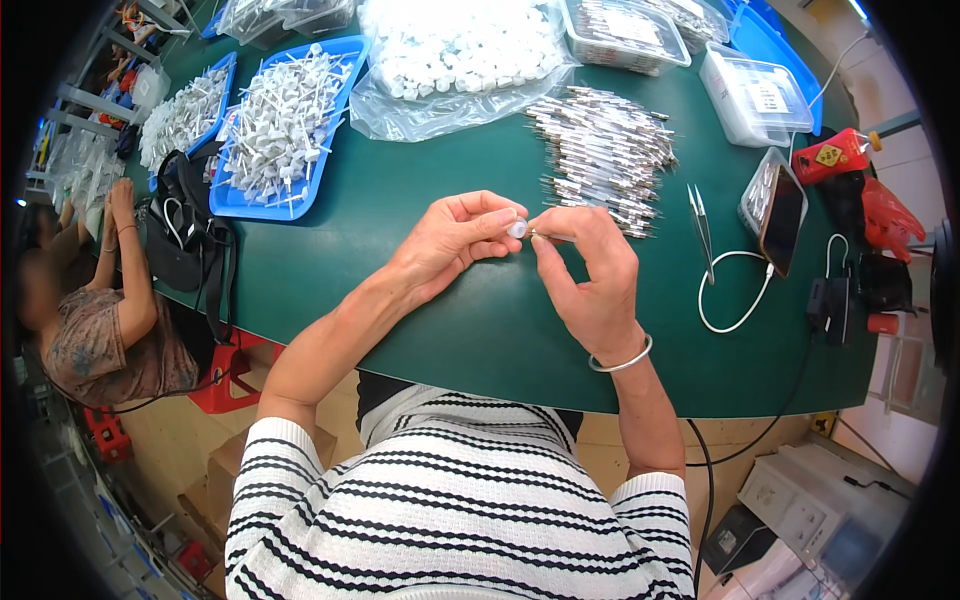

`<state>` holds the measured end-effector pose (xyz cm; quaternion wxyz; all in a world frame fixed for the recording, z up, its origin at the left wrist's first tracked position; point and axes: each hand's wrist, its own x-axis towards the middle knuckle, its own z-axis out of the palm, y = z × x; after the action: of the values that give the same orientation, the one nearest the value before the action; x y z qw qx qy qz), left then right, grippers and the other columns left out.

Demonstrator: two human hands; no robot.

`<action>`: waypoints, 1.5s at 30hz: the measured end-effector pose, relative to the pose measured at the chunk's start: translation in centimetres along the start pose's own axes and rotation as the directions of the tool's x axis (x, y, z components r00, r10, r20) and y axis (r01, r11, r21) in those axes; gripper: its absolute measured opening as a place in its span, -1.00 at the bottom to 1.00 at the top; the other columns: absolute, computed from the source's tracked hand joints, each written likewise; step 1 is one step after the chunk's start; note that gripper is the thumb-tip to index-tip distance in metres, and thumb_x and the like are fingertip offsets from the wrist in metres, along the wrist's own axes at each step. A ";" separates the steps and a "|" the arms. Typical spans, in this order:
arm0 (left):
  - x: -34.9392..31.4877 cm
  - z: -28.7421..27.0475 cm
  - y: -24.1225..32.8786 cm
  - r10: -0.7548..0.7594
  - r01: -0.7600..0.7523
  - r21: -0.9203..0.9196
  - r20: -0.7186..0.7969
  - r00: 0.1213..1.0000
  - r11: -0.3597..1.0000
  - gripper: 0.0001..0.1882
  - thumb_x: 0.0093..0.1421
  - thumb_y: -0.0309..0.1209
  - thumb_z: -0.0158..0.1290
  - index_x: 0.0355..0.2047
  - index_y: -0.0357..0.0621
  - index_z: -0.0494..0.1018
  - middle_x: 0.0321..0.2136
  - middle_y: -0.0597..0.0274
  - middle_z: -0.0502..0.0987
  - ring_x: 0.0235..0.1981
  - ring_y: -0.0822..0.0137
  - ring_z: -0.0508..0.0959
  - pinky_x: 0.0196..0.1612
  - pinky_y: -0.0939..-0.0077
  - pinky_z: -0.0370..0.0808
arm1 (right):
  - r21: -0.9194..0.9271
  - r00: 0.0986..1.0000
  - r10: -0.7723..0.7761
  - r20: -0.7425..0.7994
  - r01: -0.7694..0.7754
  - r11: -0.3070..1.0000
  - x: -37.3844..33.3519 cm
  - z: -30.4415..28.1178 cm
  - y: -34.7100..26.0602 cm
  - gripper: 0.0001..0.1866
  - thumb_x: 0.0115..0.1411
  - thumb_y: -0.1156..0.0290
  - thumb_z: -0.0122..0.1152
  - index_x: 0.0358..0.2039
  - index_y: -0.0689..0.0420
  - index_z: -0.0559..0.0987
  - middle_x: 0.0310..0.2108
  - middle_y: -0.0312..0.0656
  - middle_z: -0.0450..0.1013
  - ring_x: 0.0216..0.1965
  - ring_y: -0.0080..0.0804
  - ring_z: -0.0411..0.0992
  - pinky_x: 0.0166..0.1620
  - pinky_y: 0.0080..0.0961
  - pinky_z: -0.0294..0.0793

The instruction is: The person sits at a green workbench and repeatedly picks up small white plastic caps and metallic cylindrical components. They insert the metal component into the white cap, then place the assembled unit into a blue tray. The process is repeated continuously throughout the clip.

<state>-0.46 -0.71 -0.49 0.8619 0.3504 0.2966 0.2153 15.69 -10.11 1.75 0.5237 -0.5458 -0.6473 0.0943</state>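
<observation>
Over the green table, my left hand pinches a small white plastic cap between thumb and fingers. My right hand is closed on a thin metal rod, its tip at the cap; whether it has entered the cap I cannot tell. Beyond my hands lies a pile of slim metal-tipped rods. To its left, a clear plastic bag spreads under a heap of loose white caps. A blue tray at the left holds many white caps with rods in them.
Tweezers, a white cable and a phone on a clear box lie right. Clear boxes stand at the back. A black bag hangs at the left edge, near a seated person. A red bottle stands far right.
</observation>
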 end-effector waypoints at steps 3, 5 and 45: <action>0.0 -0.1 0.0 -0.004 0.004 -0.018 0.002 1.000 1.000 -0.83 0.24 -0.43 0.07 -0.23 -0.29 0.48 -0.41 0.24 0.55 -0.41 0.50 0.58 -0.29 0.74 0.58 | 0.016 1.000 0.016 -0.007 -0.016 1.000 -0.1 0.1 0.0 -0.78 -0.08 0.68 0.25 -0.39 0.17 0.51 -0.42 -0.21 0.49 -0.41 -0.28 0.45 -0.36 -0.44 0.46; 0.1 -0.2 -0.1 -0.002 0.002 -0.028 0.004 1.000 1.000 -0.83 0.24 -0.42 0.07 -0.23 -0.28 0.48 -0.42 0.24 0.55 -0.41 0.50 0.59 -0.29 0.74 0.58 | 0.043 0.999 0.050 -0.014 -0.049 0.998 -0.2 0.2 0.0 -0.79 -0.06 0.68 0.25 -0.38 0.18 0.51 -0.42 -0.21 0.50 -0.42 -0.29 0.46 -0.37 -0.46 0.47; 0.0 -0.2 -0.1 0.015 -0.015 0.007 0.002 1.000 1.000 -0.83 0.23 -0.43 0.08 -0.23 -0.26 0.49 -0.40 0.23 0.56 -0.40 0.49 0.59 -0.28 0.72 0.57 | 0.476 0.880 0.446 0.164 -0.466 0.746 -0.5 -0.2 0.3 -0.89 0.14 0.57 0.24 -0.32 0.24 0.50 -0.34 -0.27 0.50 -0.31 -0.58 0.51 -0.20 -0.61 0.54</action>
<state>-0.57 -0.69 -0.68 0.8594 0.3556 0.2941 0.2203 15.95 -10.44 1.34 0.5951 -0.5299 -0.4574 0.3948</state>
